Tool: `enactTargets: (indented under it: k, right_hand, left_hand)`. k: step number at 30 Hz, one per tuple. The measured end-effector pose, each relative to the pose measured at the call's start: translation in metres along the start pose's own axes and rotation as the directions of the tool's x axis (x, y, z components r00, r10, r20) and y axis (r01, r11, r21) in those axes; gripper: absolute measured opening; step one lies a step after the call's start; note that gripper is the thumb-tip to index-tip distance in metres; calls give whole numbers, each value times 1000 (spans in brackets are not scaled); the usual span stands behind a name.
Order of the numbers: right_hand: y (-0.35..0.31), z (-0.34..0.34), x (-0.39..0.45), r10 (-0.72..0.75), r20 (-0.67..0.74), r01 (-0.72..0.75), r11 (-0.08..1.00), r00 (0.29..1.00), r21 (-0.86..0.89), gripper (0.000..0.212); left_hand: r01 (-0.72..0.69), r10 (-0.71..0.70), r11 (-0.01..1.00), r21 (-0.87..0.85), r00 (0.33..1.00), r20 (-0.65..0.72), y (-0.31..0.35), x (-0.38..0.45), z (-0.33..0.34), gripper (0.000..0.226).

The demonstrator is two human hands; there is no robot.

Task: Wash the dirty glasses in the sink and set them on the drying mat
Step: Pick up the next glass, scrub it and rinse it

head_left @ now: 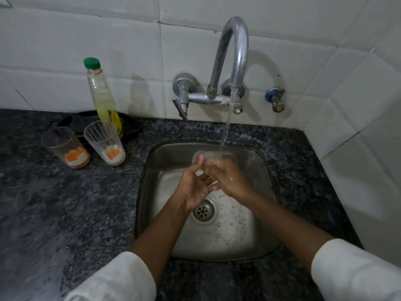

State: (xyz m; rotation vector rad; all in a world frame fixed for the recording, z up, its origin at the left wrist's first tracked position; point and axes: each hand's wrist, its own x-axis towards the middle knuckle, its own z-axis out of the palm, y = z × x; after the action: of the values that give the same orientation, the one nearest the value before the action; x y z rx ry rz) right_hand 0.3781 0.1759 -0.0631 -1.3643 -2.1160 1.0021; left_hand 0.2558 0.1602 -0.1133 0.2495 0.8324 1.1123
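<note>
While water runs, glass (213, 157) apparently between hands

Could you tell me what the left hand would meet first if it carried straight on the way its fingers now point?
The left hand points up and away toward the clear glass under the running water, and its fingertips already touch the glass, so it comes first. Beyond lies the sink's back wall, though depth is unclear.
</note>
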Motion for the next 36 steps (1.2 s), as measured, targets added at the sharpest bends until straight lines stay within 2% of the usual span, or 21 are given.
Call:
enactTargets:
  k: [2, 4, 6, 8, 10, 12, 14, 16, 18, 20, 22, 23, 24, 25, 27, 28, 30, 31, 33, 34, 36]
  right_hand:
    - [-10, 11, 3, 94, -82, -68, 959, 992, 275, 27]
    - [-6, 7, -2, -118, 43, 123, 984, 992, -131, 25]
    - [-2, -6, -9, -161, 277, 294, 779, 947, -554, 15]
    - [2, -6, -11, -143, 276, 277, 792, 950, -543, 14]
    - [0, 5, -6, -19, 48, 27, 987, 999, -161, 25]
    - [-2, 15, -3, 104, -108, -78, 971, 989, 226, 29]
    - [-6, 9, -11, -75, 12, 75, 994, 997, -73, 28]
    - [3, 1, -14, -172, 229, 277, 762, 958, -585, 29]
    - [15, 0, -12, -160, 195, 251, 706, 968, -662, 29]
    - [6, 10, -8, -8, -57, -7, 967, 998, -257, 27]
    - [-7, 19, -1, 284, -169, -187, 881, 944, 434, 28]
    - [-13, 22, -5, 308, -171, -181, 837, 936, 517, 31]
    - [-13, 21, -9, 203, -187, -110, 903, 961, 416, 29]
    - [-5, 18, -12, 12, -125, 1, 995, 992, 103, 23]
    - [6, 9, -16, -109, 195, 199, 820, 975, -536, 24]
    - [10, 3, -16, -100, 261, 244, 755, 960, -608, 23]
    - [5, 3, -13, -83, 167, 143, 911, 982, -386, 15]
    - [0, 7, -9, -27, 35, 31, 994, 999, -108, 18]
    - [-10, 14, -3, 137, -73, -104, 931, 988, 350, 22]
    - [-10, 13, -4, 101, -66, -77, 953, 993, 294, 21]
    - [-2, 5, -8, -114, 97, 137, 950, 989, -279, 21]
  left_hand:
    - [-25, 26, 989, -148, 1000, 9, -6, 1, 2, 32]
    - [-24, 21, 996, -87, 999, -36, -1, 4, -1, 46]
    - [68, -59, 993, 98, 994, -91, 4, 8, -6, 76]
    - [107, -101, 985, 134, 993, -55, 2, 6, -9, 68]
    - [41, -40, 999, -23, 999, 34, -4, 3, -9, 41]
    - [-12, 18, 992, -125, 998, 52, -8, 1, -9, 25]
    - [-18, 19, 997, -79, 1000, 7, -2, 3, -11, 28]
    - [39, -29, 992, 120, 996, -85, 9, 3, -6, 39]
    - [67, -42, 973, 219, 992, -118, 7, 4, -6, 53]
    - [40, -30, 991, 131, 996, -80, -1, 0, -4, 53]
    - [20, -20, 996, -85, 1000, 4, -9, 0, -5, 29]
    - [17, -10, 987, -159, 999, 43, -12, 2, -7, 23]
    - [8, -1, 989, -148, 999, 47, -10, 2, -8, 27]
    - [-7, 11, 995, -95, 999, 36, -6, 4, -9, 43]
    - [10, -7, 997, 76, 999, -42, 0, 4, -9, 74]
    - [20, -13, 993, 120, 998, -60, 1, 3, -8, 77]
    - [13, -14, 999, 34, 1000, 26, -3, -2, -9, 66]
    - [-1, 4, 998, -64, 999, 49, -4, -5, -7, 52]
    - [-36, 47, 984, -173, 997, 63, -7, -4, -7, 22]
    - [-55, 61, 987, -149, 997, 38, -4, -3, -7, 17]
    - [-19, 19, 1000, -13, 999, -35, 7, 0, -5, 30]
